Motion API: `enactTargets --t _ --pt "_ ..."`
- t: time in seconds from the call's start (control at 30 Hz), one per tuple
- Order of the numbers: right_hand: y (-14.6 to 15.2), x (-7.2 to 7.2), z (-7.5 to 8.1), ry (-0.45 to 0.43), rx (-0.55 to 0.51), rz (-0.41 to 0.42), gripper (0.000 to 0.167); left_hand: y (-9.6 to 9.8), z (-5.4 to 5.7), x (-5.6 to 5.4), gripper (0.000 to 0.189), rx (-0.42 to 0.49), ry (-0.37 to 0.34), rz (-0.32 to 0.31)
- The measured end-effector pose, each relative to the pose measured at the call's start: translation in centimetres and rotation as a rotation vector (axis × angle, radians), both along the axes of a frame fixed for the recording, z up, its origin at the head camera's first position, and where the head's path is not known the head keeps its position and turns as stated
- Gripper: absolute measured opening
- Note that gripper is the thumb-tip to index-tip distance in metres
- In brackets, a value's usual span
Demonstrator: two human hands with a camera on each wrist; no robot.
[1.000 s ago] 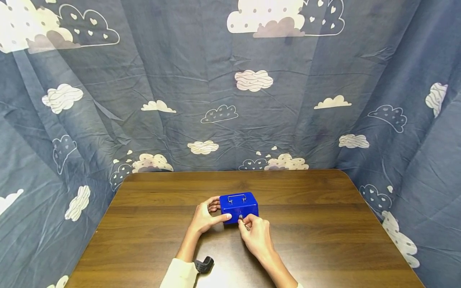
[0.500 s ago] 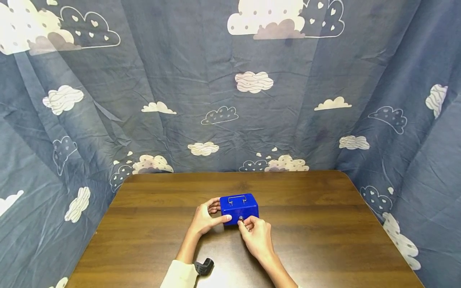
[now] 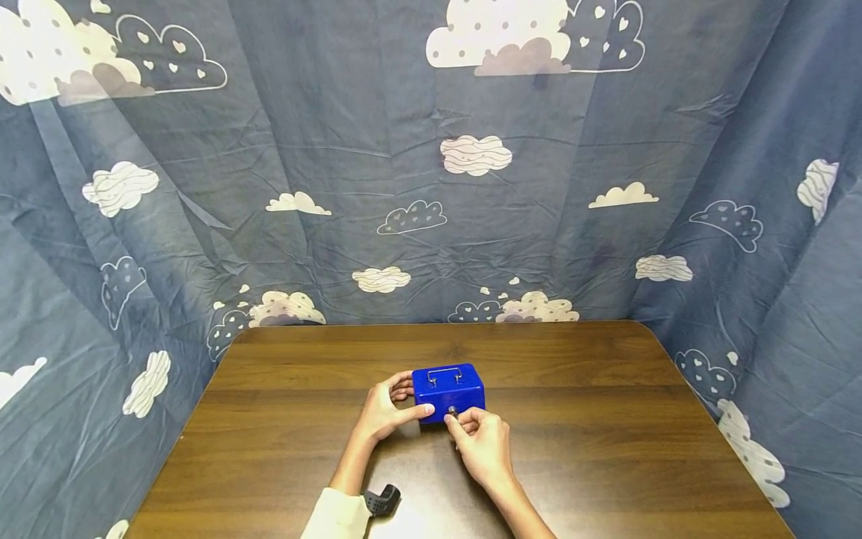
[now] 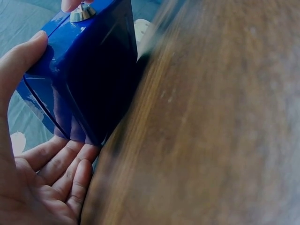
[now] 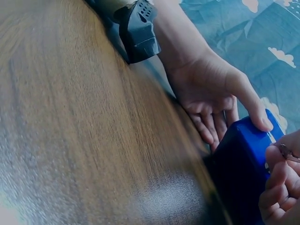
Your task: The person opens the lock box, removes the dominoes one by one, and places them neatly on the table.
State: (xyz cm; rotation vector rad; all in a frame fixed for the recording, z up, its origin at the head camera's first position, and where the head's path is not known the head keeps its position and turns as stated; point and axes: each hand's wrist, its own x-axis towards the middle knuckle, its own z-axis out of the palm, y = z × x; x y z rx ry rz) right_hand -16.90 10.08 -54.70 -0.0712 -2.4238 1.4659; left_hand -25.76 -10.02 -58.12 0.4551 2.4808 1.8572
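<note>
A small blue cash box (image 3: 446, 383) with a folding wire handle (image 3: 444, 373) stands on the wooden table. My left hand (image 3: 382, 413) holds its left front corner, thumb on the front face and the other fingertips against the left side, as the left wrist view shows closely. On the front sits a round silver lock (image 4: 83, 12). My right hand (image 3: 483, 443) pinches a small key at this lock between thumb and forefinger. The fingers hide most of it; a bit of metal (image 5: 285, 152) shows between them in the right wrist view.
The brown table (image 3: 592, 434) extends on every side of the box. Behind and beside it hangs a blue curtain (image 3: 404, 165) with a cloud print. A black camera mount (image 3: 382, 500) is strapped to the left wrist, by the cream sleeve (image 3: 335, 515).
My right hand has turned slightly at the lock, and less of the key's metal shows under the fingers. The left hand and the cash box stay in place; the head view has tilted a little.
</note>
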Motion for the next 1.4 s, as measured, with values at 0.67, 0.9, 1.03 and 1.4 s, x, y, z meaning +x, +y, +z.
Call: enactTargets --t 0.67,0.9,1.03,1.4 --pt "-0.05 -0.24 -0.28 -0.202 -0.408 0.048 0.025 0.0 0.23 0.09 0.076 -0.006 -0.004 -0.012" --pt "-0.05 -0.31 -0.25 -0.256 -0.547 0.076 0.02 -0.08 0.2 0.09 0.076 0.001 -0.001 -0.019" --pt "0.01 -0.3 -0.27 -0.273 -0.614 0.099 0.017 0.01 0.2 0.03 0.077 0.001 0.005 -0.017" --pt "-0.3 -0.17 -0.43 -0.295 -0.797 0.13 0.019 -0.08 0.01 0.01 0.075 0.012 -0.003 -0.016"
